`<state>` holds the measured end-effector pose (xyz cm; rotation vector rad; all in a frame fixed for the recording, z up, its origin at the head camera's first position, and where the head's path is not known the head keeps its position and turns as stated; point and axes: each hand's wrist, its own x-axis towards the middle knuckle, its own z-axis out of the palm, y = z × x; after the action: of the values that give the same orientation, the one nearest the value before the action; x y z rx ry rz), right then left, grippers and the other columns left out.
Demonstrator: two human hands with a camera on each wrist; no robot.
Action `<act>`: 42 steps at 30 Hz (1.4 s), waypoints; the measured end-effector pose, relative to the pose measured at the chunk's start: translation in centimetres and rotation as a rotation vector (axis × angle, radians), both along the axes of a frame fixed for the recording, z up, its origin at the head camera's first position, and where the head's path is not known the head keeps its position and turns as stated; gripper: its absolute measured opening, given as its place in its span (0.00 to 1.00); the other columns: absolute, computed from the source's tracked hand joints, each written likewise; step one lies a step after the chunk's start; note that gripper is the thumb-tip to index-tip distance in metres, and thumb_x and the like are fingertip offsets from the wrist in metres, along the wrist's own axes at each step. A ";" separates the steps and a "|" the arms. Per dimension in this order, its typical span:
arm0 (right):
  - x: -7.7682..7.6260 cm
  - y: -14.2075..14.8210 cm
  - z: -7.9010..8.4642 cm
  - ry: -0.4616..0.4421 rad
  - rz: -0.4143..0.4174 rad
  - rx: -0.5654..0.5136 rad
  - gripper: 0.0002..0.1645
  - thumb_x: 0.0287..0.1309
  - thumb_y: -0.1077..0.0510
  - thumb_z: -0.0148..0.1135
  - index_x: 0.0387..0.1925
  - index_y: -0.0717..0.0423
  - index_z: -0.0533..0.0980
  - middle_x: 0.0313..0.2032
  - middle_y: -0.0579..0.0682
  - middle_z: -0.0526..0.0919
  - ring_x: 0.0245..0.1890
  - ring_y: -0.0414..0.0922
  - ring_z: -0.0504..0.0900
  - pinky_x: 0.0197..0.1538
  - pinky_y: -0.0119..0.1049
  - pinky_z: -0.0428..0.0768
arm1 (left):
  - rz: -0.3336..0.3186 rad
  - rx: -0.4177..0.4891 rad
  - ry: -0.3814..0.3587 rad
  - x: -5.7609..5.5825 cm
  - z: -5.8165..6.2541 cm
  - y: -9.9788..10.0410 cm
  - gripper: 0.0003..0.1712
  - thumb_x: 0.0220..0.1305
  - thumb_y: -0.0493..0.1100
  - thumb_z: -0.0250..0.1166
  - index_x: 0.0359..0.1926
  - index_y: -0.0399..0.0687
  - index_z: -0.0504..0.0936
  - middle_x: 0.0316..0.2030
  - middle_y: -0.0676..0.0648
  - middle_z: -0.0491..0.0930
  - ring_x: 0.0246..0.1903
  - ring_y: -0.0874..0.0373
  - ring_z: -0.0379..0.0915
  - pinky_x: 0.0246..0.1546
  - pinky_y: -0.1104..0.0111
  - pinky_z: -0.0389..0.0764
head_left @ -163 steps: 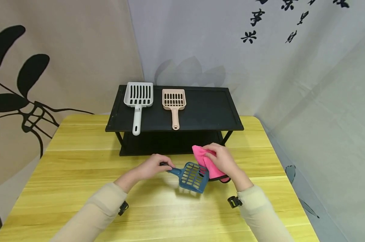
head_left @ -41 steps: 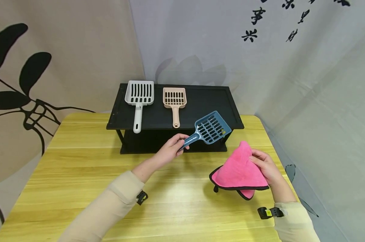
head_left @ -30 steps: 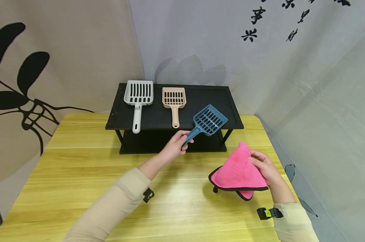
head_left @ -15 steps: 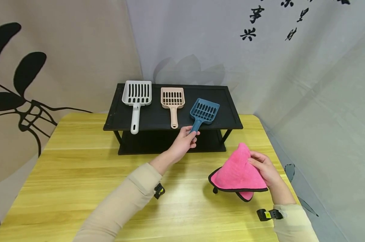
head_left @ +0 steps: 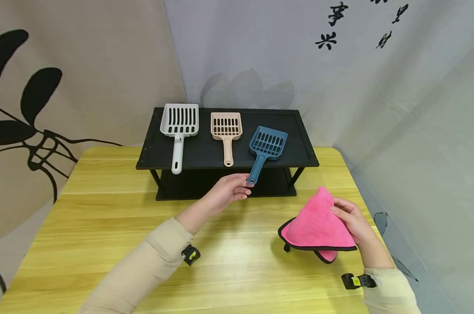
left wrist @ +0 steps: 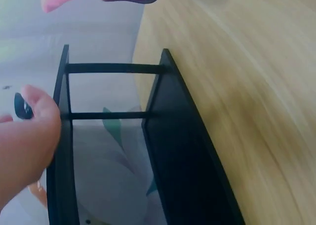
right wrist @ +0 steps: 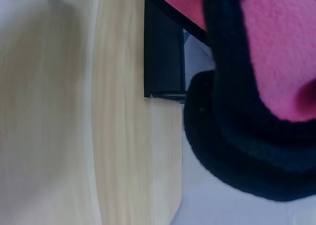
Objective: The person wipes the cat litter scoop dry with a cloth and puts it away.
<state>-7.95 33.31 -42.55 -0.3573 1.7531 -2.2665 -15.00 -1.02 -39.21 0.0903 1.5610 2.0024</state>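
Note:
A blue litter scoop (head_left: 269, 141) lies tilted on the black rack's top board, its handle jutting past the front edge. My left hand (head_left: 229, 191) is at the end of that handle, fingers loosely bent and partly behind it; in the left wrist view the thumb (left wrist: 42, 104) is beside the dark handle end (left wrist: 22, 106). To its left are a pink-beige litter scoop (head_left: 227, 126) and a larger white litter scoop (head_left: 180, 120). My right hand (head_left: 355, 220) pinches a pink cloth (head_left: 319, 222) with black edging, held over the table's right side.
The black two-tier rack (head_left: 205, 159) stands at the back of the wooden table (head_left: 115, 231). Its lower board (head_left: 213, 185) is near the tabletop. A printed cloth backdrop (head_left: 123, 65) hangs behind the table.
The left hand has carried the blue scoop up from over the table and set it on the rack, then loosened and drawn back slightly. The right hand moved rightward earlier with the pink cloth.

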 end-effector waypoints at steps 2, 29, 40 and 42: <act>0.2 0.4 0.0 -0.003 -0.001 0.001 0.28 0.68 0.71 0.38 0.47 0.43 0.80 0.41 0.39 0.83 0.36 0.34 0.82 0.37 0.27 0.81 | -0.055 -0.006 0.005 -0.1 -0.1 0.2 0.20 0.72 0.37 0.46 0.58 0.28 0.65 0.31 0.55 0.78 0.27 0.67 0.74 0.33 0.78 0.77; 1.2 1.6 -0.5 -0.031 -0.019 0.014 0.27 0.67 0.71 0.39 0.47 0.43 0.80 0.40 0.39 0.83 0.36 0.34 0.82 0.37 0.27 0.81 | 0.018 -0.183 0.109 -2.0 0.1 5.7 0.17 0.71 0.40 0.50 0.53 0.33 0.73 0.31 0.49 0.76 0.25 0.65 0.70 0.30 0.78 0.73; 1.2 1.9 -0.9 -0.021 -0.007 -0.011 0.28 0.67 0.72 0.38 0.47 0.44 0.80 0.40 0.39 0.83 0.36 0.34 0.82 0.37 0.27 0.81 | -0.009 -0.281 0.029 -2.6 0.1 7.0 0.19 0.71 0.47 0.50 0.52 0.38 0.77 0.29 0.52 0.75 0.24 0.66 0.68 0.25 0.80 0.71; 1.2 1.9 -1.0 -0.019 -0.012 -0.010 0.28 0.67 0.72 0.38 0.47 0.43 0.80 0.40 0.39 0.83 0.36 0.34 0.82 0.37 0.27 0.81 | -0.020 -0.290 0.009 -2.8 0.1 7.1 0.20 0.71 0.49 0.49 0.52 0.39 0.77 0.29 0.53 0.75 0.24 0.66 0.68 0.23 0.79 0.69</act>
<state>-6.76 35.25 -43.50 -0.3266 1.7402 -2.2802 -17.78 6.09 -39.12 0.0004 1.8311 1.7416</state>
